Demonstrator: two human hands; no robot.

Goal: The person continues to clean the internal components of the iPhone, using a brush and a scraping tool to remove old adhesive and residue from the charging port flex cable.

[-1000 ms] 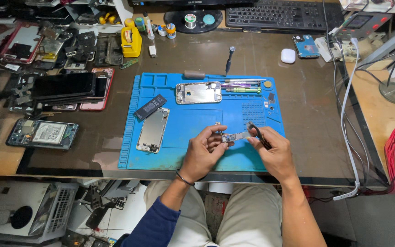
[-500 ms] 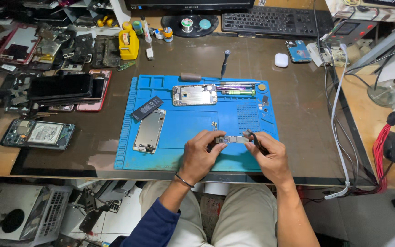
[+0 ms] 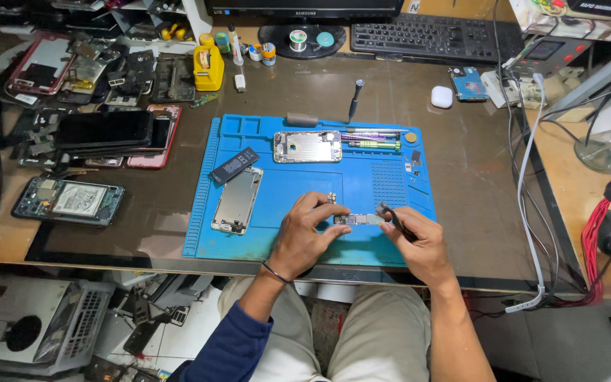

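My left hand (image 3: 304, 236) pinches the left end of a small phone circuit board (image 3: 359, 220) over the blue work mat (image 3: 284, 205). My right hand (image 3: 419, 243) grips thin dark tweezers (image 3: 389, 216), whose tip touches the board's right end. On the mat lie an opened phone housing (image 3: 307, 146), a phone screen panel (image 3: 237, 200) and a black battery (image 3: 234, 165).
Several screwdrivers (image 3: 369, 139) rest at the mat's top edge. Dismantled phones (image 3: 100, 134) crowd the desk's left side. A yellow bottle (image 3: 208, 67), keyboard (image 3: 433, 30), white earbud case (image 3: 442, 97) and cables (image 3: 525, 177) lie at the back and right.
Both hands stay on the board and tweezers with only slight shifts. The camera view has tilted a little, moving the scene upward in the picture.
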